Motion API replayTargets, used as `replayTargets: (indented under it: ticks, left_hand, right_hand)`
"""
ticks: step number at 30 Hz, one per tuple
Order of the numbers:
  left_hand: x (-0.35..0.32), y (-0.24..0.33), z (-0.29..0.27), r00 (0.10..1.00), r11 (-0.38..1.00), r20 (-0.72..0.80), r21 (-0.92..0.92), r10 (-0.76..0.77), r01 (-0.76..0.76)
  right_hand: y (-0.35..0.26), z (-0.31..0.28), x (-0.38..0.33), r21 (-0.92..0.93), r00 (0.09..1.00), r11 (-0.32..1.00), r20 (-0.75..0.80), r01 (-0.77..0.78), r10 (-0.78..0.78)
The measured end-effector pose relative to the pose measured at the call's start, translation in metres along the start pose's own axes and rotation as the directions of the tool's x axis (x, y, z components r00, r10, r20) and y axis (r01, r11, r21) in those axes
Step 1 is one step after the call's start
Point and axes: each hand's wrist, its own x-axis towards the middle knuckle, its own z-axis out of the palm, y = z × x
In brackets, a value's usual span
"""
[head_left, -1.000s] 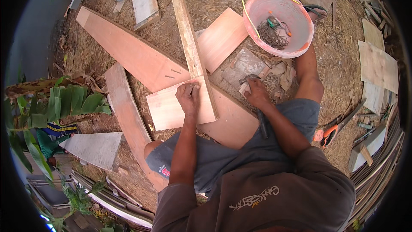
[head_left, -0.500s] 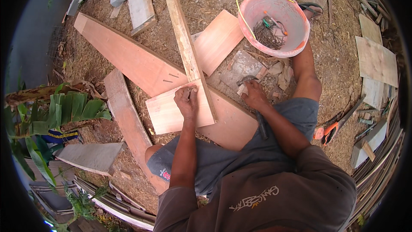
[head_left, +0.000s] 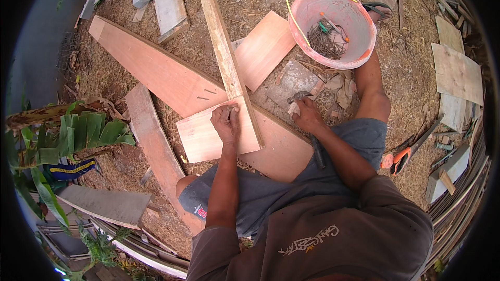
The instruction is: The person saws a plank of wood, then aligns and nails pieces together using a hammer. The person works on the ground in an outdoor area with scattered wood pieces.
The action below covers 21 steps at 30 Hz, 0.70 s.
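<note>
L hand (head_left: 225,123): curled on short board (head_left: 200,138), nr top edge; can't tell grip. R hand (head_left: 308,115): grips hammer (head_left: 318,154). 2 nails (head_left: 210,91): on long board (head_left: 151,67).

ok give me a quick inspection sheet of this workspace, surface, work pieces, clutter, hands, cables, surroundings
Surface: bare ground, strewn with dry bits.
Work pieces: pale board lies over the long board; batten meets the pale board's right side; two nails on the long board.
Clutter: bucket with a nail heap; saw to the right; offcuts beyond.
Hands: left hand on the pale board, fingers bunched, any grip unclear; right hand holds the hammer.
Cables: nothing seen.
Surroundings: big leaves at left; stacked wood at right.
</note>
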Motion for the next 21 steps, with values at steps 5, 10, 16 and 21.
replayTargets:
  ticks: [5, 10, 16, 21]
  left_hand:
    - [0.000, -0.001, 0.000, 1.000, 1.000, 0.003, -0.003, 0.000, 0.000]
    - [0.001, 0.000, -0.001, 0.999, 0.999, -0.025, -0.016, 0.040, -0.041]
    - [-0.001, -0.001, 0.002, 1.000, 0.998, -0.017, -0.059, 0.018, -0.019]
    - [-0.006, 0.003, 0.003, 0.999, 0.994, 0.021, -0.110, 0.026, -0.024]
  right_hand:
    - [0.001, 0.002, -0.002, 0.012, 0.999, 0.999, -0.024, 0.032, -0.032]
    - [0.001, 0.000, 0.000, 0.052, 1.000, 0.998, 0.015, 0.025, -0.026]
    - [-0.080, -0.054, -0.025, 0.915, 0.951, 0.403, 0.115, 0.011, -0.287]
    - [-0.204, -0.152, -0.105, 0.864, 0.458, -0.332, -0.136, -0.379, -0.878]
